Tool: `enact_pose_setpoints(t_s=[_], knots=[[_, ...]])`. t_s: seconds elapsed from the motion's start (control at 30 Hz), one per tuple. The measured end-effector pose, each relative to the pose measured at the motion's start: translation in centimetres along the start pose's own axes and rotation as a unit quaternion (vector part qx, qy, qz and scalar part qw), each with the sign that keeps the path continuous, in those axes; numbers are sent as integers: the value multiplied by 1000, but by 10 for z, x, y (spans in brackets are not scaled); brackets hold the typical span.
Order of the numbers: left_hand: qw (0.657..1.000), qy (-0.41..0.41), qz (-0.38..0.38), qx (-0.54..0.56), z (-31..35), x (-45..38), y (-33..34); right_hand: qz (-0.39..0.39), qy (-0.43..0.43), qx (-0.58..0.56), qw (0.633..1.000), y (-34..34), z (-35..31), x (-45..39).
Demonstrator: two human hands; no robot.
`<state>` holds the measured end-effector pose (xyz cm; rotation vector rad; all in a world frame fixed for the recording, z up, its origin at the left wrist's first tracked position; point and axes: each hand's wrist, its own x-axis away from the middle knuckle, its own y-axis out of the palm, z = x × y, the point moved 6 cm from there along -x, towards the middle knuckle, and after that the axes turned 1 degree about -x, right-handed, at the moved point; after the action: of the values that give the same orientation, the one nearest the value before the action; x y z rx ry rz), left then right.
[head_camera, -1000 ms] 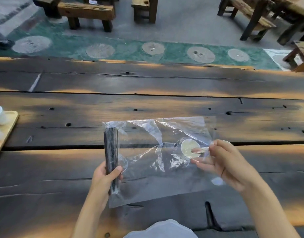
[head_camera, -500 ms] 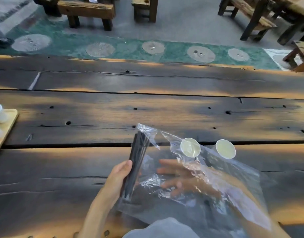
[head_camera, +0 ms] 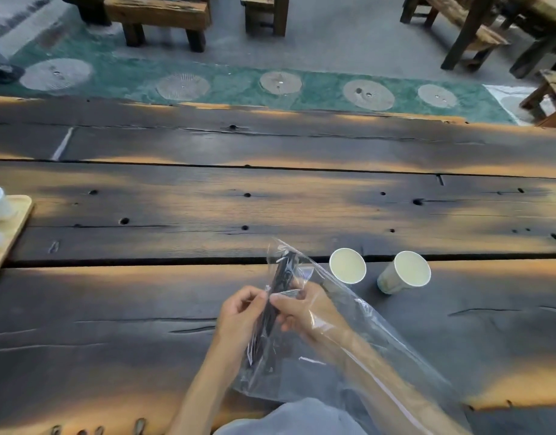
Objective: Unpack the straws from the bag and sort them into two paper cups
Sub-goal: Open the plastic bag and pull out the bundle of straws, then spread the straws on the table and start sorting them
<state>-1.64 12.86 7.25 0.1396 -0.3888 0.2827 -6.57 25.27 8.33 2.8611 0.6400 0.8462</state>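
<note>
We are working both hands at the bag (head_camera: pixel 358 337), which is lying slanted across the near edge of the counter (head_camera: pixel 144 309). Our right hand (head_camera: pixel 304 309) is reaching inside the clear plastic, forearm sleeved by it, so that the fingers can get at the straws (head_camera: pixel 278 293) directly. Our left hand (head_camera: pixel 239 315) is staying outside, fingers curled and pinching the dark bundle through the film; we judge this is to steady the straws and keep the bag from sliding while the other hand is pulling. The right hand's fingertips are closing on the bundle near its middle, thumb and forefinger meeting the left hand's just across the plastic, though how firmly it is gripping we cannot tell through the glare.

The straws are all inside the bag, held as one tight black bunch, tilted with the upper ends pointing away from us toward the closed far corner. None are out yet.

The two cups (head_camera: pixel 347 265) are standing just beyond the bag, to the right of the straws, the nearer one touching or almost touching the plastic, the other (head_camera: pixel 406 271) a little apart and seeming to lean in this wide view. Both are looking empty, mouths open toward us, placed within easy reach of the right hand for dropping straws in once the bundle is coming free
</note>
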Motion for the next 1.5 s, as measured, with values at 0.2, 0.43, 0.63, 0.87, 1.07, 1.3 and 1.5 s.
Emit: enact_pose_setpoints(t_s=[0.2, 0.43, 0.63, 0.87, 1.07, 1.3, 1.5], knots=[[999, -3, 3, -54, 3, -1, -5, 9, 13, -54, 998, 2, 6, -4], [994, -37, 78, 66, -9, -14, -19, -32, 38, 85, 995, -10, 2, -4], [995, -26, 98, 24, 6, -40, -16, -100, 62, 85, 989, 3, -2, -2], [952, -85, 281, 85, -41, -49, -62, -28, 25, -34, 999, -26, -24, -1], [879, -112, 402, 229, -83, -50, -127, 80, -36, -100, 991, -54, -52, -18], [728, -128, 542, 400, -119, -30, -176, 174, -196, -187, 947, -77, -92, -23], [703, -175, 592, 353, -148, -23, -194, 123, 13, -8, 992, -70, -17, -57]])
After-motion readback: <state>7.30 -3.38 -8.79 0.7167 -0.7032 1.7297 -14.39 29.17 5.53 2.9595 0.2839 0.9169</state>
